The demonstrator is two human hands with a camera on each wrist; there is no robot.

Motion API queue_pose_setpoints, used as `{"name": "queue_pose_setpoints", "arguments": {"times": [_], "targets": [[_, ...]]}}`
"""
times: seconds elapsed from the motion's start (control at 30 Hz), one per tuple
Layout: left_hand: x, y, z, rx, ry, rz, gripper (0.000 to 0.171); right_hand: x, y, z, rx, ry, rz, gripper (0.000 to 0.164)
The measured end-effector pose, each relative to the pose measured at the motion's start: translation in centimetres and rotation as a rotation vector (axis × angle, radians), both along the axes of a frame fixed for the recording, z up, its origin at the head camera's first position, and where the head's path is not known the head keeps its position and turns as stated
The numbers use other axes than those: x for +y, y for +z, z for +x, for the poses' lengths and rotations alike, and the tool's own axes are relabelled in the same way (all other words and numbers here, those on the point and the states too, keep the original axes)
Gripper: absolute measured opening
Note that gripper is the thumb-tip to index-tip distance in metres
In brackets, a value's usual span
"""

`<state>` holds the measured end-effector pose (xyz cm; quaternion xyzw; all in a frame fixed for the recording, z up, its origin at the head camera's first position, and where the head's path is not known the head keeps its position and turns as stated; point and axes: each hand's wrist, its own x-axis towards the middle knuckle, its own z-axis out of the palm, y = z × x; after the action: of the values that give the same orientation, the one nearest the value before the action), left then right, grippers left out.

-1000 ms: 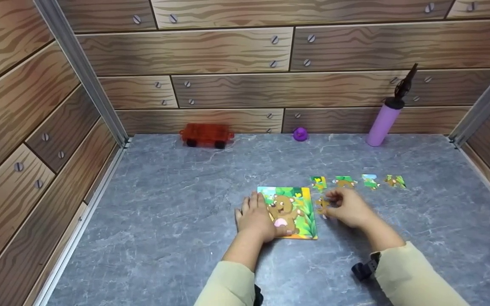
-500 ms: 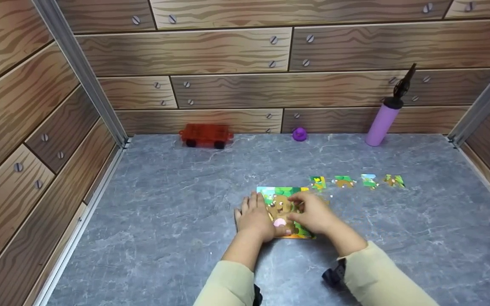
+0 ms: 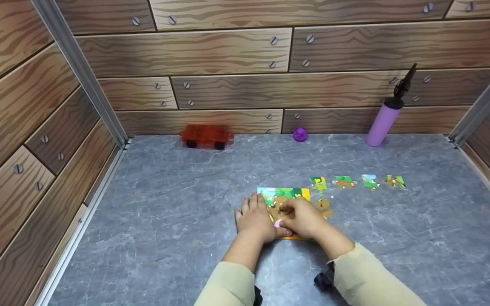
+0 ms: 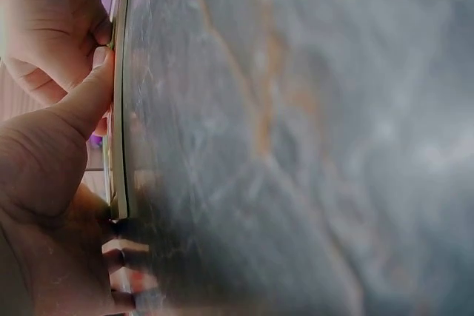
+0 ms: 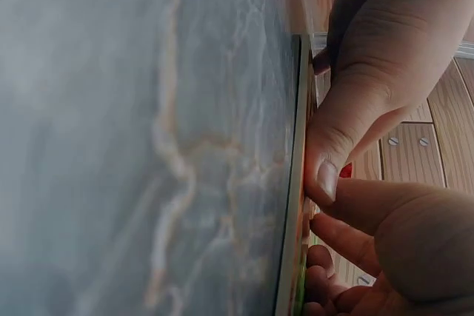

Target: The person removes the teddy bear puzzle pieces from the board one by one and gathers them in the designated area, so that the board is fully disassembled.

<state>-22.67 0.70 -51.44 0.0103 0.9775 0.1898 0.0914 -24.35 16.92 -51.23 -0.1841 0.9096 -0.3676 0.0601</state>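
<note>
A square bear jigsaw puzzle (image 3: pixel 285 192) lies flat on the grey table, its middle and left side partly covered by both hands. My left hand (image 3: pixel 255 219) rests on its left part with fingers straight, the thumb reaching over the near edge. At the puzzle's middle, my right hand (image 3: pixel 306 219) pinches a brown puzzle piece between curled fingers and thumb; the piece itself is mostly hidden. Two loose brown pieces (image 3: pixel 323 203) lie just right of the puzzle. In the right wrist view the left thumb (image 5: pixel 326 172) presses against the puzzle's edge (image 5: pixel 294 205).
Several loose puzzle pieces (image 3: pixel 345 182) lie in a row beyond the puzzle to the right. Along the back wall stand a red toy wagon (image 3: pixel 206 135), a small purple duck (image 3: pixel 300 134) and a purple hand pump (image 3: pixel 383 123).
My right hand has left the loose pieces beside the puzzle and moved left onto the puzzle's middle, where its fingers have closed in. My left hand has stayed in place.
</note>
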Motion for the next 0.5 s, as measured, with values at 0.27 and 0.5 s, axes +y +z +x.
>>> {"name": "queue_pose_setpoints", "arguments": {"times": [0.27, 0.5], "targets": [[0.0, -0.4, -0.4, 0.027, -0.009, 0.009, 0.136, 0.2, -0.1, 0.2, 0.002, -0.025, -0.006, 0.033], [-1.4, 1.3, -0.2, 0.053, -0.055, 0.056, 0.118, 0.2, -0.2, 0.0, -0.03, -0.036, -0.041, 0.032]]}}
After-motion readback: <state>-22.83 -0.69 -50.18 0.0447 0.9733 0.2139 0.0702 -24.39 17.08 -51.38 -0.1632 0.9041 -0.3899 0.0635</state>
